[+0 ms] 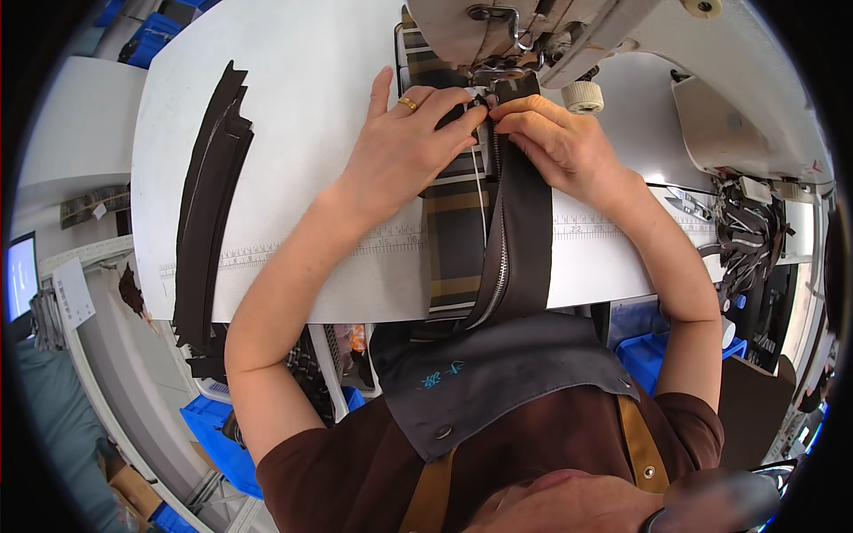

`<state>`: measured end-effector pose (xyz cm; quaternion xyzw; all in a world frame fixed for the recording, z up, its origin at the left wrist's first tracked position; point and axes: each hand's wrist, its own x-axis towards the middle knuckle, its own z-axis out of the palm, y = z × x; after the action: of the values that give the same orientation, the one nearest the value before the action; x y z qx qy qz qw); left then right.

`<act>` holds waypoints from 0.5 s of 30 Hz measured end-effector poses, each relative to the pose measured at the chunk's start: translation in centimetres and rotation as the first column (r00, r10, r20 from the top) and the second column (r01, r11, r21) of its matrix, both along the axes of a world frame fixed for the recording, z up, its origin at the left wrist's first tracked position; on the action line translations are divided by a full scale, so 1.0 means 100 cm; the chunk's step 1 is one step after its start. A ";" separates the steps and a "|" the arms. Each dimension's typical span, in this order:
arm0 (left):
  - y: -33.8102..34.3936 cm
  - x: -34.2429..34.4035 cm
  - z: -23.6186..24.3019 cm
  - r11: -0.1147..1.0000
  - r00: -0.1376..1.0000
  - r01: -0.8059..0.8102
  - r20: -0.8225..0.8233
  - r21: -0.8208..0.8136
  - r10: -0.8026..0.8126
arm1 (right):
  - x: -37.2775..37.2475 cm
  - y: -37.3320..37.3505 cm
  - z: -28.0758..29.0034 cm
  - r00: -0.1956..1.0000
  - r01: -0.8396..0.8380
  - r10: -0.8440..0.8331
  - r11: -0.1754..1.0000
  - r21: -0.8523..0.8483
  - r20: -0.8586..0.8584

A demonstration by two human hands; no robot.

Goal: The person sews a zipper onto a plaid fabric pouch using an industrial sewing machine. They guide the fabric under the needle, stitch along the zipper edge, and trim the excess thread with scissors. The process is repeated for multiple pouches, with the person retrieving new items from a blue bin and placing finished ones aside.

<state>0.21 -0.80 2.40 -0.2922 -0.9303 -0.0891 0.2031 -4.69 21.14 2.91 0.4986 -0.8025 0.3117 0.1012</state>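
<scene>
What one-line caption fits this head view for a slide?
Both hands, left hand and right hand, press a dark zipper strip onto plaid fabric at a sewing machine.

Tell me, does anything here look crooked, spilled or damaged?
Nothing stands out. Both hands, left and right, press the brown zipper onto plaid cloth under the sewing machine. A strip stack lies on the table.
</scene>
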 end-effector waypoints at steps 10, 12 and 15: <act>-0.011 -0.002 -0.003 1.000 1.000 0.001 -0.006 -0.006 -0.001 | 0.008 -0.013 -0.003 0.984 0.026 -0.019 0.999 0.041 -0.178; -0.010 -0.002 -0.003 1.000 1.000 0.021 -0.003 0.016 -0.021 | 0.008 -0.010 -0.002 0.981 0.029 -0.018 0.998 0.054 -0.193; -0.007 -0.002 -0.002 0.998 1.000 0.027 -0.003 0.049 -0.026 | 0.005 -0.005 0.001 0.977 0.012 0.003 0.998 0.069 -0.214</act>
<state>0.04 -1.49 2.22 -0.2996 -0.9236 -0.1141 0.2102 -4.14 20.62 3.02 0.5306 -0.7985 0.2280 0.1701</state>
